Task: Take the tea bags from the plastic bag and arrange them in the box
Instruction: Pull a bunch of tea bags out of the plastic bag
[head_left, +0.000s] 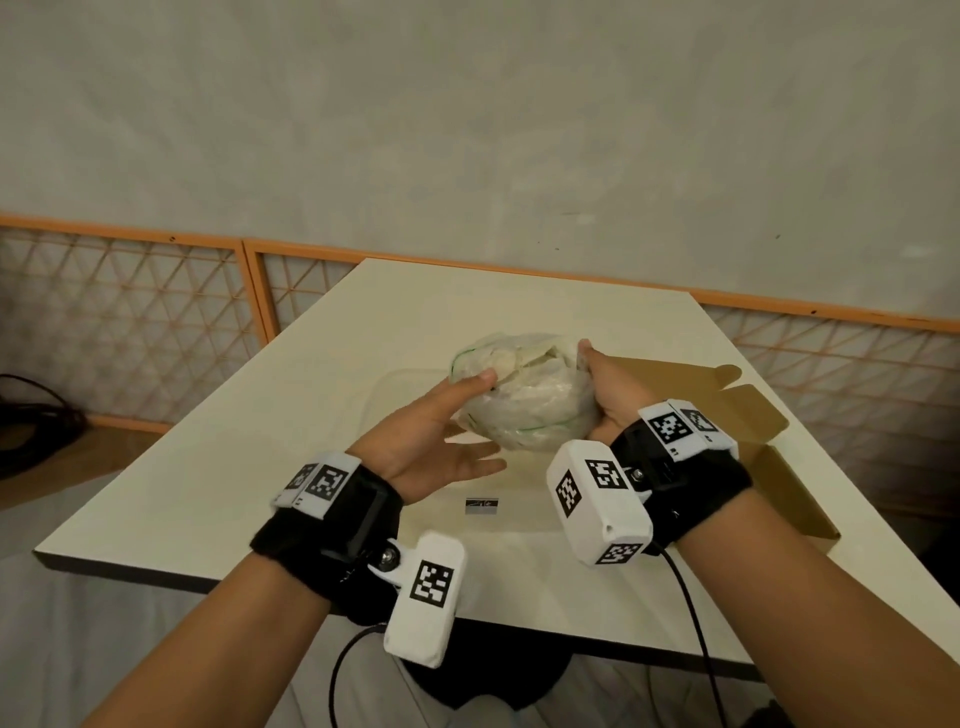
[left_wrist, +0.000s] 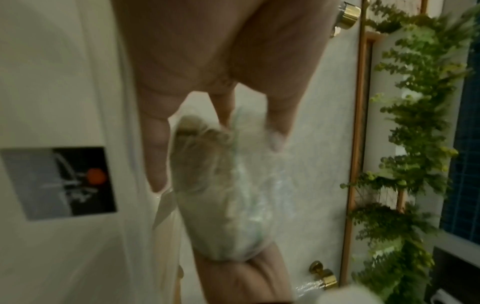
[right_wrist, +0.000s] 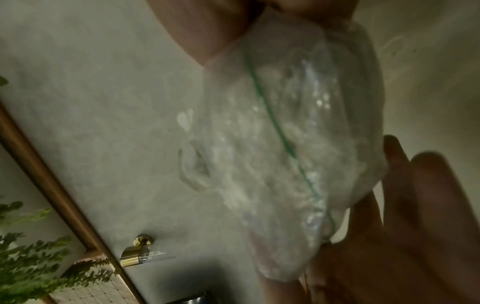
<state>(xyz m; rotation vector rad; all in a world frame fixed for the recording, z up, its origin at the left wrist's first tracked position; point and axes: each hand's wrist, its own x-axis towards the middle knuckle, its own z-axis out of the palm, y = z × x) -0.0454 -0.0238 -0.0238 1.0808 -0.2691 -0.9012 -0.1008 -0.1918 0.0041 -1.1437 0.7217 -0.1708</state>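
Note:
A clear plastic bag (head_left: 524, 400) with a green seal line, stuffed with pale tea bags, is held up over the table between both hands. My left hand (head_left: 470, 415) pinches its left edge with thumb and a finger, while the other fingers stretch out straight below it. On the bag's right side, my right hand (head_left: 597, 395) grips it, thumb on top. The open brown cardboard box (head_left: 753, 415) lies flat on the table at the right, partly behind my right wrist. The left wrist view shows the bag (left_wrist: 221, 195) between my fingers, and the right wrist view shows the bag (right_wrist: 285, 144) close up and blurred.
The white table (head_left: 260, 441) carries a small grey and black card (head_left: 481, 506) near its front middle. An orange-framed lattice fence (head_left: 130, 322) runs behind the table along a pale wall. Cables hang from both wrists below the table's front edge.

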